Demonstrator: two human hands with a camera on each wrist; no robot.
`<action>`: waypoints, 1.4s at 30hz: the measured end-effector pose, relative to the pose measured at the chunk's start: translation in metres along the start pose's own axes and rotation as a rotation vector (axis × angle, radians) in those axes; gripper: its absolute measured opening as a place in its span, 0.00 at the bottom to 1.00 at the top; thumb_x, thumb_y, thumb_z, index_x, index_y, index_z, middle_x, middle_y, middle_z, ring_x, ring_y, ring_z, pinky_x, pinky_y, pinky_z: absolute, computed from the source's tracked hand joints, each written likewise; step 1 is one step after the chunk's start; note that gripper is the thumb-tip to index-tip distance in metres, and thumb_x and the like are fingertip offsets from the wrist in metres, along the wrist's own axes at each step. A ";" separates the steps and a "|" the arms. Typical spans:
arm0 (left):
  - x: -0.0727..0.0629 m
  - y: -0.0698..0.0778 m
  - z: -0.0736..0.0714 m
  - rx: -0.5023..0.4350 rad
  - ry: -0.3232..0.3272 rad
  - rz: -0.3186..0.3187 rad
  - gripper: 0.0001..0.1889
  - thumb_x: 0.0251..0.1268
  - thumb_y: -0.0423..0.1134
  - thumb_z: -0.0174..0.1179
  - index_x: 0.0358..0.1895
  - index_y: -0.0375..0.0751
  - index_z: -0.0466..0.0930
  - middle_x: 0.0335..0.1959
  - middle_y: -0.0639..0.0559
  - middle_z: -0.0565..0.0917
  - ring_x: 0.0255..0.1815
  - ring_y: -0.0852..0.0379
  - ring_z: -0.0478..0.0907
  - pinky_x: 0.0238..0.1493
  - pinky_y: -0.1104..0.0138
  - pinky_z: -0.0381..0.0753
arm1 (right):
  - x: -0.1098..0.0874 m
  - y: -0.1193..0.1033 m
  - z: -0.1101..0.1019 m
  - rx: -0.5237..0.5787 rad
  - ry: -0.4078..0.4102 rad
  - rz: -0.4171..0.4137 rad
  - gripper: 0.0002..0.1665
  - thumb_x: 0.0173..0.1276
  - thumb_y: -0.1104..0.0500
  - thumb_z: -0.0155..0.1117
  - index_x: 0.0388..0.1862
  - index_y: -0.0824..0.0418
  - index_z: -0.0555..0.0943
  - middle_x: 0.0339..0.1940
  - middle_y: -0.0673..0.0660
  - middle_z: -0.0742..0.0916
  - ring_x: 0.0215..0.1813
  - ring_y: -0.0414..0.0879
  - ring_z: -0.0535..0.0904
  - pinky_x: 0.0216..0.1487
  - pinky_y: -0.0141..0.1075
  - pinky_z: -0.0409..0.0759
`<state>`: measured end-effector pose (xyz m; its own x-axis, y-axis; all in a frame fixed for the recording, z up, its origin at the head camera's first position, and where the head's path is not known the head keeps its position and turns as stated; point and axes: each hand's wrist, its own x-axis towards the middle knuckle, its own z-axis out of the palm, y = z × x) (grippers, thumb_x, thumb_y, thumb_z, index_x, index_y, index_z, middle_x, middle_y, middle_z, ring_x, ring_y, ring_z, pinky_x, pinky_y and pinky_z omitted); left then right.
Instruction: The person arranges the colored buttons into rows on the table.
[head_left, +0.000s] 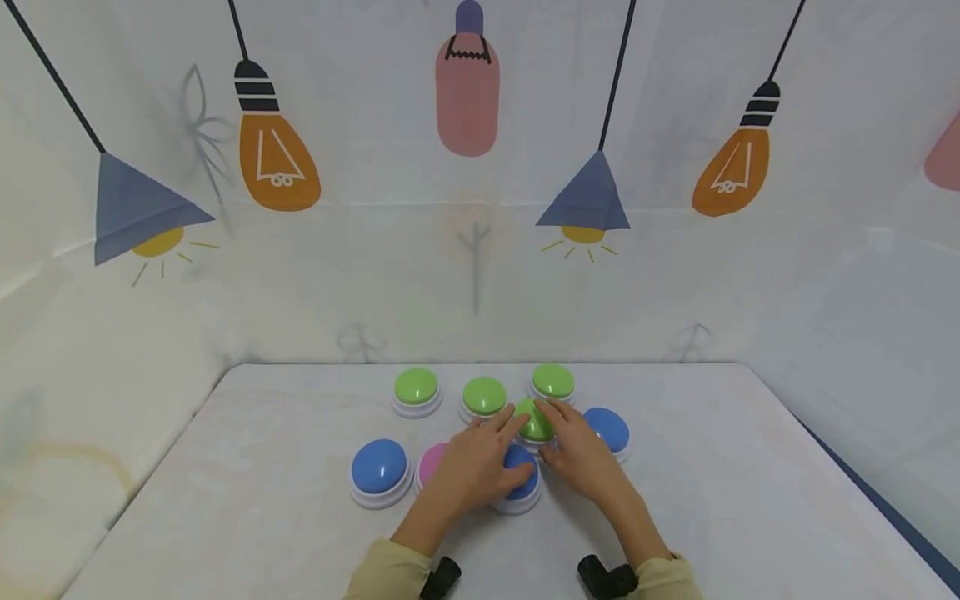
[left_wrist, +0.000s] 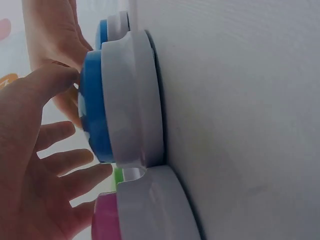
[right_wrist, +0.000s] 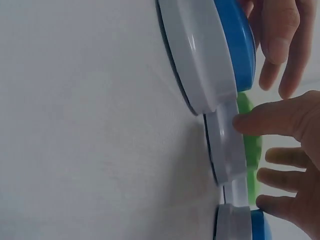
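Round push buttons with white bases stand grouped on a white table. My left hand (head_left: 477,467) spreads over the front of the group, above a partly covered pink button (head_left: 431,463) and a blue button (head_left: 522,477). Its thumb is right at the blue top in the left wrist view, and its fingertips reach a green button (head_left: 536,422). From the other side my right hand (head_left: 587,457) extends its fingers over that same green button. In the right wrist view its thumb (right_wrist: 270,118) lies against the button's white base. Neither hand curls round anything.
More green buttons, at the left (head_left: 416,387), middle (head_left: 483,395) and right (head_left: 553,380), form the back row. One blue button (head_left: 378,467) sits at the group's left, another blue button (head_left: 609,429) to the right. A printed cloth (head_left: 390,267) hangs behind the table (head_left: 225,500).
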<state>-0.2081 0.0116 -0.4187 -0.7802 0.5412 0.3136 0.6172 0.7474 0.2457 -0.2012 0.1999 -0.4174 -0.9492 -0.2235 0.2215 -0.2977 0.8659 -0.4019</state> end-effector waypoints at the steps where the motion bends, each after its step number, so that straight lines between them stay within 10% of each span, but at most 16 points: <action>1: 0.001 0.000 0.001 -0.002 -0.005 -0.007 0.33 0.62 0.57 0.61 0.69 0.48 0.71 0.69 0.44 0.74 0.62 0.44 0.78 0.62 0.48 0.76 | 0.001 0.001 0.001 0.000 -0.005 -0.002 0.41 0.60 0.65 0.72 0.72 0.61 0.69 0.71 0.65 0.72 0.69 0.64 0.70 0.61 0.59 0.75; 42: 0.010 -0.005 0.014 -0.040 -0.170 -0.057 0.37 0.66 0.64 0.54 0.73 0.47 0.67 0.75 0.47 0.65 0.65 0.37 0.74 0.55 0.48 0.81 | 0.029 0.014 0.010 0.072 -0.101 0.007 0.42 0.58 0.60 0.75 0.70 0.64 0.71 0.69 0.66 0.74 0.67 0.65 0.72 0.64 0.58 0.73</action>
<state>-0.2204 0.0182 -0.4297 -0.8181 0.5579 0.1395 0.5721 0.7649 0.2961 -0.2342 0.2012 -0.4259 -0.9557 -0.2648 0.1288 -0.2940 0.8343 -0.4663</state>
